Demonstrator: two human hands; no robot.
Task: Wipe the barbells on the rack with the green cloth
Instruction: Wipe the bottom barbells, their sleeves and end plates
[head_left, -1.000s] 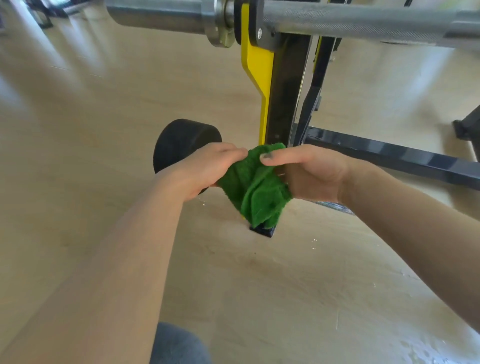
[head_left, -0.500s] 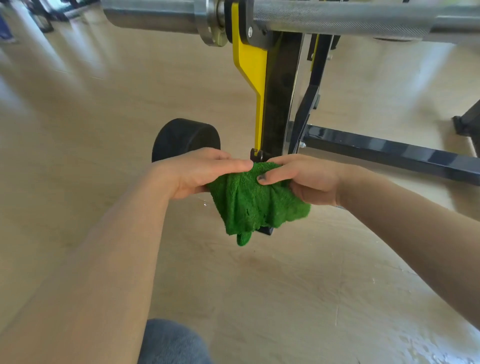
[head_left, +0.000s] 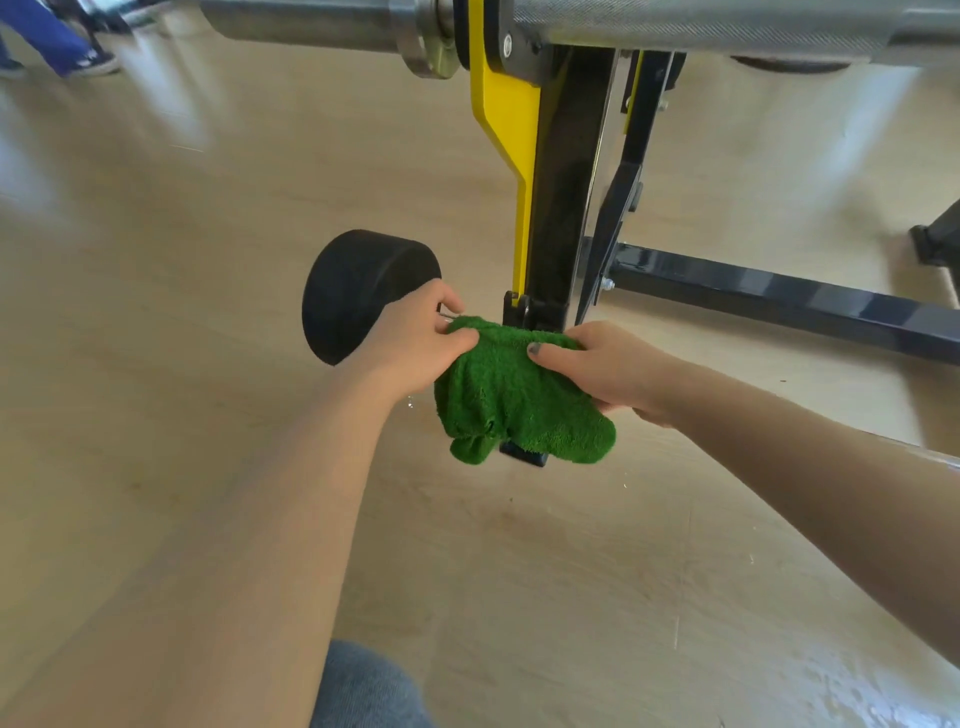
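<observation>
A green cloth (head_left: 514, 395) hangs between my two hands in front of the rack's black and yellow upright (head_left: 558, 182). My left hand (head_left: 415, 343) pinches the cloth's left edge. Its right edge is held by my right hand (head_left: 608, 371), thumb on top. A steel barbell (head_left: 675, 23) lies across the top of the rack, its thick sleeve (head_left: 311, 23) sticking out to the left. Lower down, a second bar carries a black weight (head_left: 358, 291) just left of my left hand; the cloth hides most of that bar.
The rack's dark base beam (head_left: 779, 301) runs along the floor to the right. Light wooden floor (head_left: 571, 571) surrounds the rack. Someone's legs in blue trousers (head_left: 47, 36) are at the far top left. My knee (head_left: 363, 691) shows at the bottom.
Both hands have spread the bunched cloth wider and moved it down to the level of the lower bar. The left hand has shifted left, toward the black weight.
</observation>
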